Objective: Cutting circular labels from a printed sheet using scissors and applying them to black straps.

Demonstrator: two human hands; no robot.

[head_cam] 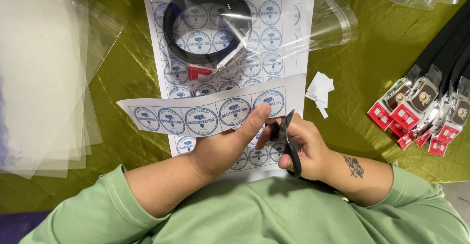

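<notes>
Fingers of our left hand [223, 143] pinch the strip [205, 112]; our right hand [303, 148] grips scissors [289, 141]. We cut squarely between labels.

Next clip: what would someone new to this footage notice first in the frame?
At centre, the left hand holds a strip of round blue stickers while the right hand works black scissors at its end. Behind lies a sticker sheet bearing a coiled black belt in a clear bag. At right, more black belts with red tags lie on the green cloth.
</notes>
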